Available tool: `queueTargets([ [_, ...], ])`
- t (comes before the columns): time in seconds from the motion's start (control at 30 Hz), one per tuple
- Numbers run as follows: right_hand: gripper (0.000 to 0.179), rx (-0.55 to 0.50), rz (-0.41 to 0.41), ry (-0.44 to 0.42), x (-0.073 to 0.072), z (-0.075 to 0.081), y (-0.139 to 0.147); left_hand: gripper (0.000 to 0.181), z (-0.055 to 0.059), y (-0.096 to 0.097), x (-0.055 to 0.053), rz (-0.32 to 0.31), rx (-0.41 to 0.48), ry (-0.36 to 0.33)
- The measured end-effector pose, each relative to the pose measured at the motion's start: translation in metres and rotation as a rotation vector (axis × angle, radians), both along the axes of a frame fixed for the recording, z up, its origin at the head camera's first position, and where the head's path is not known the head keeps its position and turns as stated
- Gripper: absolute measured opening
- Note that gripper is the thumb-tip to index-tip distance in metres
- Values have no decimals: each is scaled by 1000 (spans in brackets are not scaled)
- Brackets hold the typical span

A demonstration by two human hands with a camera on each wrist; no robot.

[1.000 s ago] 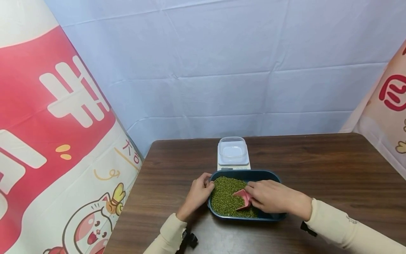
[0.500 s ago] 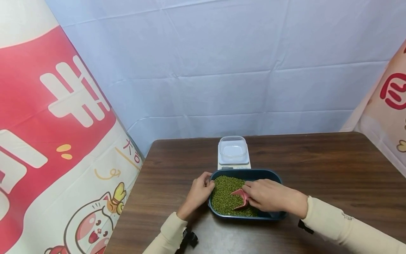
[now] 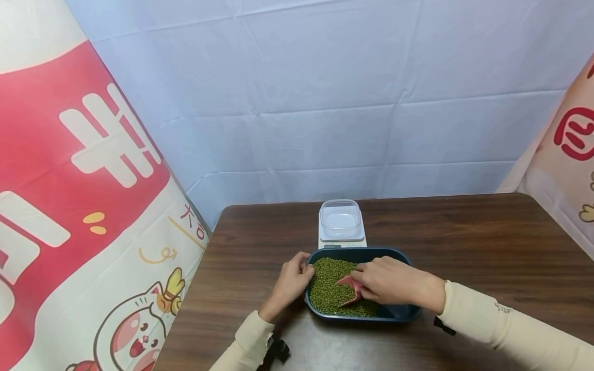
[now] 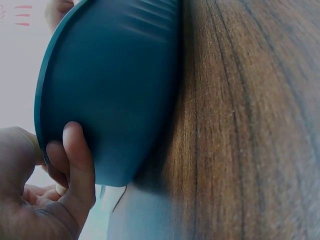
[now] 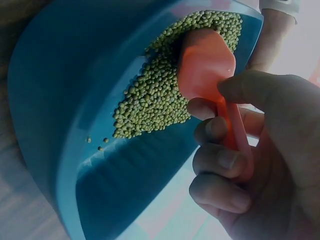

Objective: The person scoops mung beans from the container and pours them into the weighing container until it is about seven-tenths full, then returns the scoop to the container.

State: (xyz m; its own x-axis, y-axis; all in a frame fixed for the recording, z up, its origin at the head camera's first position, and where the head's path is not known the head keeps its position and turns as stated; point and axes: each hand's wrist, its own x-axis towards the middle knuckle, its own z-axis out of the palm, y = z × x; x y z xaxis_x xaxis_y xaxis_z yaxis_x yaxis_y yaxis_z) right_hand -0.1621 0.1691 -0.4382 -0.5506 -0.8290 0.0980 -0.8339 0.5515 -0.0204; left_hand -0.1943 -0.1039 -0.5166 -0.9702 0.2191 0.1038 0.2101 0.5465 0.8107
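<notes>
A dark blue-green tub (image 3: 366, 320) stands on the table, with green mung beans (image 3: 330, 286) heaped toward its left side. My left hand (image 3: 291, 281) grips the tub's left end; in the left wrist view its fingers (image 4: 78, 150) lie against the outer wall and the thumb reaches over the rim. Over the beans, my right hand (image 3: 387, 281) holds a pink scoop (image 3: 351, 289). The right wrist view shows its fingers curled round the handle (image 5: 239, 135) and the thumb along the top. The front of the scoop's bowl (image 5: 202, 62) is down among the beans.
Right behind the tub stands a white kitchen scale (image 3: 327, 244) bearing a clear plastic container (image 3: 341, 216). The brown wood-grain table (image 3: 464, 232) ends at a pale cloth backdrop (image 3: 297, 129). A few loose beans (image 5: 102, 145) lie on the tub's floor.
My right hand and the scoop have shifted slightly left, further into the beans. The left hand keeps its place on the tub.
</notes>
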Motion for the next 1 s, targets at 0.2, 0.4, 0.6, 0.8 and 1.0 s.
queueTargets([
  [0.2, 5, 20, 1, -19, -2, 1, -1, 29, 1, -1, 0, -7, -7, -11],
  [0.4, 7, 21, -5, -46, -1, 4, -4, 29, 0, -1, 1, -13, 6, -15],
  [0.6, 13, 49, -29, -76, -1, 5, -8, 30, -1, -1, 0, -10, 3, -16],
  [0.8, 15, 46, -31, -83, -3, 3, -9, 30, -1, 0, -1, -10, -3, -14],
  [1.0, 15, 19, -16, -98, -4, 1, -11, 30, -1, 1, 0, -6, -5, -7],
])
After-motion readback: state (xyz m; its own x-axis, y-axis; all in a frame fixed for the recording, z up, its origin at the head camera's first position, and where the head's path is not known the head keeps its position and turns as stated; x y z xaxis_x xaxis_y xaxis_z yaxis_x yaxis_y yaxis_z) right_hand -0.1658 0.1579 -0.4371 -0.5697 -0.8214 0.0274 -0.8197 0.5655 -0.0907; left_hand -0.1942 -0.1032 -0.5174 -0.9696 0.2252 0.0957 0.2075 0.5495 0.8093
